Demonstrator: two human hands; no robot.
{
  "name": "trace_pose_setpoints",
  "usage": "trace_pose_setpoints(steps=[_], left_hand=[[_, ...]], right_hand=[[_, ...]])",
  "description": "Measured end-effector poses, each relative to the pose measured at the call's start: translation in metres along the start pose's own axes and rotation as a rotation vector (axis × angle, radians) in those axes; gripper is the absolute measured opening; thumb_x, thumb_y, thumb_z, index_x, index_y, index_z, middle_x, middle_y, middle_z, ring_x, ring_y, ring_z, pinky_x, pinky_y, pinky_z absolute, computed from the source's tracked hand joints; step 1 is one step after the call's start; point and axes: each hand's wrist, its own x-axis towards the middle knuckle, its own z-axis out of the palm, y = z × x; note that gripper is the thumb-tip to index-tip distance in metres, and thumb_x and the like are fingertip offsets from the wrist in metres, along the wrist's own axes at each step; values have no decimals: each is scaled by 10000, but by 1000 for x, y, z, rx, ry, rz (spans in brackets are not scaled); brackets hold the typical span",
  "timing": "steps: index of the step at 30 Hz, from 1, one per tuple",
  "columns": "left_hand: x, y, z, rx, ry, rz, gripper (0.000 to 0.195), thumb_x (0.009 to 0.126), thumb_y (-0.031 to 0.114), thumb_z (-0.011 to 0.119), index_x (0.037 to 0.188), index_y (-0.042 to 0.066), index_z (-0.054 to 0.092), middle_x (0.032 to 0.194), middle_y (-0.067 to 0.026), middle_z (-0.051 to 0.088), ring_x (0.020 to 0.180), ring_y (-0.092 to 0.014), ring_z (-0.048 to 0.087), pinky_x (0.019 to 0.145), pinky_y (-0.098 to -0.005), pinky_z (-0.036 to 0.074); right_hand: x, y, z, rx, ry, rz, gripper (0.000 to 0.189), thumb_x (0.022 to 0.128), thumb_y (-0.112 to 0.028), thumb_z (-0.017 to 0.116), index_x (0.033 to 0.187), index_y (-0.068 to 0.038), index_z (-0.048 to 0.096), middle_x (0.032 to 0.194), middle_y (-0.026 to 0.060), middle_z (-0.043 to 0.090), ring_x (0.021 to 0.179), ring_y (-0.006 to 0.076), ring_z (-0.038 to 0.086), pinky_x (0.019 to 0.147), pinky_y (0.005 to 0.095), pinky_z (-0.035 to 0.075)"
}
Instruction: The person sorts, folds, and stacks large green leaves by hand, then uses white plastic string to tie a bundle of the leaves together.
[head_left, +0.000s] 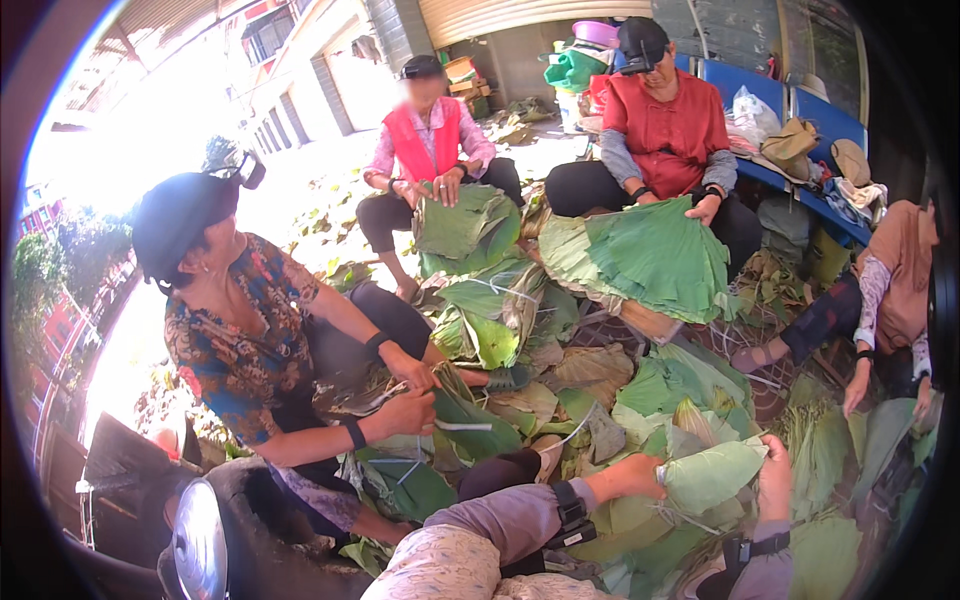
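Note:
A folded green lotus leaf (714, 475) is stretched between my two hands, low and right of the middle. My left hand (632, 477) grips its left end, where a small pale or shiny piece shows by the fingers. The fingers of my right hand (774, 469) pinch the leaf's right edge. Below and behind it lies a heap of large green leaves (645, 559), with pale strips of tie among them. A browner, dried leaf (592, 373) lies farther up in the pile.
Four people sit or bend around the leaves: one at left (255, 330) handling a strip, two at the back (431, 142) (664, 150) holding leaf stacks, one at far right (896, 285). A tied bundle (487, 307) lies centrally. A blue bench (750, 90) holds bags and cloths.

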Motion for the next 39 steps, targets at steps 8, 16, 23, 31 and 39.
trace_pose_setpoints(steps=[8, 16, 23, 31, 39], left_hand=[[4, -9, 10, -7, -85, -16, 508, 620, 289, 710, 1028, 17, 578, 881, -166, 630, 822, -266, 604, 751, -329, 454], [4, -2, 11, -58, -69, -71, 489, 605, 278, 720, 990, 8, 586, 872, -159, 636, 802, -250, 606, 737, -316, 460], [-1, 6, 2, -75, -109, -109, 536, 619, 270, 728, 1061, 8, 572, 873, -134, 641, 804, -196, 599, 753, -289, 452], [3, 1, 6, -64, -159, -97, 535, 622, 270, 728, 1061, 8, 571, 898, -134, 637, 824, -201, 593, 764, -290, 446], [-12, 15, 3, -34, -246, -85, 555, 616, 271, 731, 1078, 14, 564, 908, -129, 637, 833, -201, 591, 766, -286, 446]], right_hand=[[-9, -10, -10, -159, 7, 35, 40, 813, -36, 555, 797, -45, 520, 687, -34, 488, 650, 52, 441, 599, 202, 369], [-21, -15, -23, 66, -119, 253, 114, 788, -91, 616, 879, -46, 565, 740, -20, 565, 638, 58, 504, 593, 180, 398], [-29, -39, -14, -177, -162, 459, 64, 795, -108, 600, 826, -57, 577, 733, -49, 551, 602, 44, 488, 566, 181, 397], [-17, -16, -15, -46, -102, 231, 38, 796, -20, 574, 832, -33, 577, 708, -33, 560, 634, 51, 502, 570, 193, 396], [-22, -7, -28, -1, 2, 198, 57, 776, -20, 586, 830, -16, 572, 743, 10, 589, 672, 70, 538, 604, 204, 417]])
